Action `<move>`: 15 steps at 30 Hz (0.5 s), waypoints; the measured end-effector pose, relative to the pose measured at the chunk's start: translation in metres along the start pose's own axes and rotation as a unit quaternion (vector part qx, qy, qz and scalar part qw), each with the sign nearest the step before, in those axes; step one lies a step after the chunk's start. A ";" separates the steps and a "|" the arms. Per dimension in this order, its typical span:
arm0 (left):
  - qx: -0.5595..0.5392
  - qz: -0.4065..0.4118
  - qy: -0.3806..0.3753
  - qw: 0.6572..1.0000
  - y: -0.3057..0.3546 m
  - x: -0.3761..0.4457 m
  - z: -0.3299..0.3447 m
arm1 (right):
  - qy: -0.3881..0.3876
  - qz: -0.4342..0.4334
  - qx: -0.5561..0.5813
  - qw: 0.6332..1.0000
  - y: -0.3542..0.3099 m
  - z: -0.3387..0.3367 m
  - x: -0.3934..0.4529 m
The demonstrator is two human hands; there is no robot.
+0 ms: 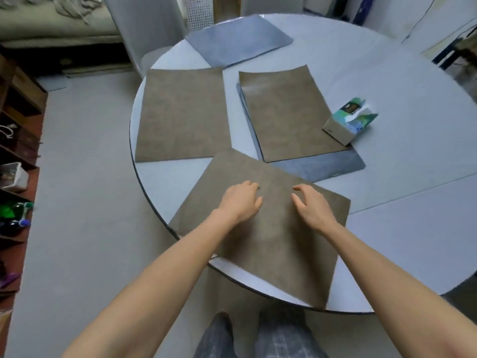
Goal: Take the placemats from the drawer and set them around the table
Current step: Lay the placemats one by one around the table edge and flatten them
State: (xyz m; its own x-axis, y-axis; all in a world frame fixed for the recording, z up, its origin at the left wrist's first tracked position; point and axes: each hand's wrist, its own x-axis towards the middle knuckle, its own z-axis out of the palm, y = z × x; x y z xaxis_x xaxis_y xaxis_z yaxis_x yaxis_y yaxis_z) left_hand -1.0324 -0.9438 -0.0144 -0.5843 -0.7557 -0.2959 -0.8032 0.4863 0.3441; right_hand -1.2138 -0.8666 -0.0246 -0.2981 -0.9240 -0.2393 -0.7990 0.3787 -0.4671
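A brown placemat point(268, 239) lies at the near edge of the round white table point(413, 228), its near end hanging over the rim. My left hand point(241, 200) and my right hand point(311, 205) are over its far half, fingers loosely bent, touching or just above it, holding nothing. A second brown placemat point(182, 115) lies flat at the table's left side. A third brown one point(289, 112) rests on a grey placemat point(330, 166) in the middle. Another grey placemat point(237, 40) lies at the far edge.
A tissue box point(348, 122) stands on the table right of the stacked mats. Wooden shelves point(18, 151) with bottles and a tub line the left wall. A sofa point(51, 21) is at the far left. My legs point(258, 337) show below the table edge.
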 end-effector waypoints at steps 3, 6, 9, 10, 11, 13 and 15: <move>-0.077 -0.020 -0.015 0.997 0.025 0.031 -0.003 | -0.008 0.004 -0.006 1.000 0.029 -0.033 0.029; -0.165 -0.086 0.003 0.982 0.053 0.074 -0.011 | -0.038 -0.030 -0.046 0.998 0.063 -0.066 0.075; -0.244 -0.163 0.022 0.956 0.063 0.108 -0.019 | -0.079 -0.075 -0.088 0.990 0.071 -0.081 0.112; -0.264 -0.191 0.032 0.945 0.066 0.120 -0.021 | -0.091 -0.095 -0.103 0.986 0.073 -0.084 0.127; -0.282 -0.220 0.046 0.933 0.067 0.133 -0.023 | -0.102 -0.111 -0.116 0.982 0.074 -0.084 0.142; -0.309 -0.274 0.069 0.908 0.064 0.152 -0.023 | -0.117 -0.151 -0.139 0.972 0.076 -0.080 0.168; -0.322 -0.314 0.087 0.889 0.062 0.165 -0.022 | -0.143 -0.198 -0.169 0.955 0.078 -0.072 0.187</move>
State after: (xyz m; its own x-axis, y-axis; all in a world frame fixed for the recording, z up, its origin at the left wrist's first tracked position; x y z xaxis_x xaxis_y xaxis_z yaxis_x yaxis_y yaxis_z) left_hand -1.1759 -1.0482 -0.0229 0.0277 -0.8734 -0.4861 -0.6995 -0.3644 0.6148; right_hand -1.3694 -1.0133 -0.0448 0.1776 -0.9211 -0.3465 -0.9571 -0.0797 -0.2786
